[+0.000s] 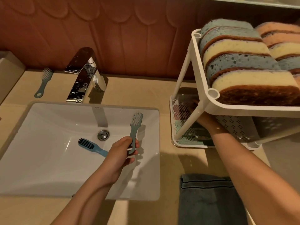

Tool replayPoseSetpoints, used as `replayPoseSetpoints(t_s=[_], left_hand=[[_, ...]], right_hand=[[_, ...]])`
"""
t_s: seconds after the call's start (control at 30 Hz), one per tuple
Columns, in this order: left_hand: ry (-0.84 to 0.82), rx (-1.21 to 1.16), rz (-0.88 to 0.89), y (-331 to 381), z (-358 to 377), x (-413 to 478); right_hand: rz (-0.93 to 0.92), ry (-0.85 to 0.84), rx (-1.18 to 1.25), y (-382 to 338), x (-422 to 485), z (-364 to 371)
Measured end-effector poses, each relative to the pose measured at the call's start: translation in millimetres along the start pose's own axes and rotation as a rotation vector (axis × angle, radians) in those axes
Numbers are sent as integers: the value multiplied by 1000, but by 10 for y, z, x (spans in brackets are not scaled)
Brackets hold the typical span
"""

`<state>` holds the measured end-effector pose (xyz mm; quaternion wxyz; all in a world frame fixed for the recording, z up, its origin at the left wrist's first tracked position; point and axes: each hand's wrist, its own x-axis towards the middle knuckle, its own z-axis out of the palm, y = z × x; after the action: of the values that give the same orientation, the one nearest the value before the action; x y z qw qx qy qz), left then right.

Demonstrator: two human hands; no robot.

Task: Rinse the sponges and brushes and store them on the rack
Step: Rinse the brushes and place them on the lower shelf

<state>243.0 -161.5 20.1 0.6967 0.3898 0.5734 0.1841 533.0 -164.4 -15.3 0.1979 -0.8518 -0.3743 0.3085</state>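
Observation:
My left hand (pixel 123 151) grips the handle of a grey-blue brush (pixel 136 125), bristle end up, over the right side of the white sink (pixel 48 159). A blue brush (pixel 91 146) lies in the basin near the drain. Another grey-blue brush (pixel 44 82) lies on the counter left of the faucet (pixel 84 75). My right hand (pixel 198 114) reaches into the lower shelf of the white rack (pixel 203 98), mostly hidden behind a post, beside a pink brush (pixel 180 111); its fingers do not show. Several sponges (pixel 243 62) stand in rows on the rack's top shelf.
A dark grey towel (pixel 209 198) lies on the beige counter in front of the rack. Light green brushes (pixel 190 140) rest on the rack's lower tray. A brown tiled wall runs behind the counter. No water runs from the faucet.

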Motion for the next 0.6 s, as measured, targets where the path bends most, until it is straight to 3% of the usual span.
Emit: replayPoseSetpoints(t_s=[0.17, 0.4, 0.6], left_hand=[[-49, 109, 29, -35, 22, -48], [-262, 371, 149, -171, -36, -141], [-559, 590, 327, -246, 88, -195]], right_hand=[[-197, 309, 211, 7, -361, 26], [-128, 133, 546, -32, -1380, 183], [-134, -6, 805, -165, -1780, 481]])
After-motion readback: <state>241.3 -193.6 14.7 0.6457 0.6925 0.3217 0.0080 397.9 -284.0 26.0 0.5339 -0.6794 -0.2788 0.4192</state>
